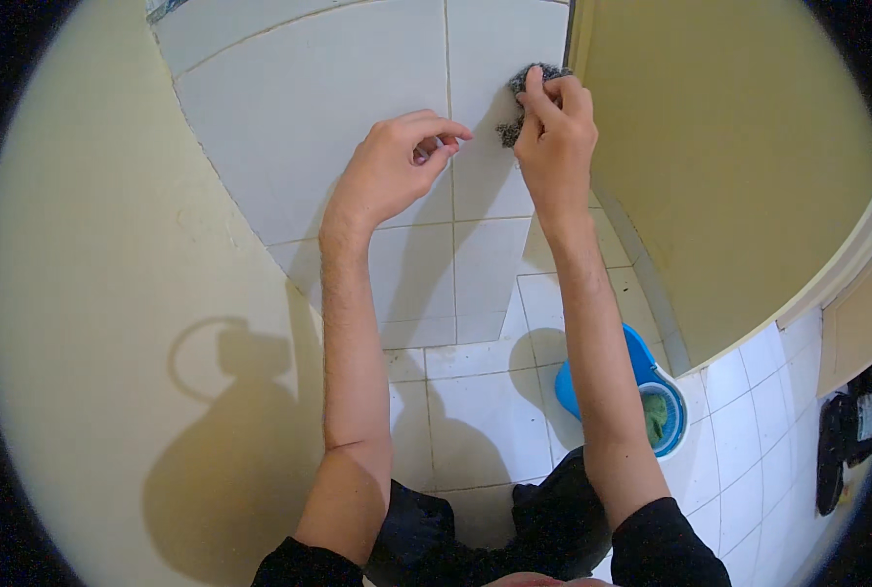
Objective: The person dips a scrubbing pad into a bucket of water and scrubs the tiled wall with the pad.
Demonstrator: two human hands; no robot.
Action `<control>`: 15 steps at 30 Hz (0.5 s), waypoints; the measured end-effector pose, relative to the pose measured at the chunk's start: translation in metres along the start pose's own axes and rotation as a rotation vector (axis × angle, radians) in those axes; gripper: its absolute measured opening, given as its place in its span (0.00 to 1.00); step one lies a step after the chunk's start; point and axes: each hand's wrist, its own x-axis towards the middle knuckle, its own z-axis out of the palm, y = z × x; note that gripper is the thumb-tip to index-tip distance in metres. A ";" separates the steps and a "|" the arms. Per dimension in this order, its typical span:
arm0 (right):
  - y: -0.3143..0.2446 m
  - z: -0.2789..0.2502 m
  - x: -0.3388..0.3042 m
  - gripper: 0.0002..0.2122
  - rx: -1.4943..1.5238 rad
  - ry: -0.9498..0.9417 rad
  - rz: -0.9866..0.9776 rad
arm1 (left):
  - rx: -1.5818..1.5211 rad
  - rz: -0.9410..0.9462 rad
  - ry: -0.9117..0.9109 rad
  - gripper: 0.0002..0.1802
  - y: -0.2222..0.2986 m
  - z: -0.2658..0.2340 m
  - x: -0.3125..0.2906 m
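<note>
My right hand (558,132) grips a dark grey steel wool scourer (510,133) against the white wall tiles (357,88), close to the tiled wall's right edge. Parts of the scourer stick out above and to the left of the fingers. My left hand (397,161) hovers before the tiles to the left, with its fingers bent, the tips apart and nothing between them. Its forefinger points toward the scourer.
A blue mop bucket (636,347) stands on the tiled floor (485,421), partly behind my right forearm, with something green in its basket (655,416). Plain yellowish walls rise on both sides. Black shoes (832,455) lie at the far right.
</note>
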 end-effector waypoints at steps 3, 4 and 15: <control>0.008 0.008 -0.014 0.20 -0.014 0.133 -0.063 | -0.027 0.029 0.032 0.11 0.003 -0.001 0.002; 0.016 0.008 -0.029 0.20 -0.032 0.129 -0.071 | -0.053 0.058 0.050 0.11 0.006 0.002 0.005; -0.001 -0.002 0.005 0.19 -0.085 0.027 -0.042 | -0.117 0.097 0.053 0.11 0.000 0.010 0.002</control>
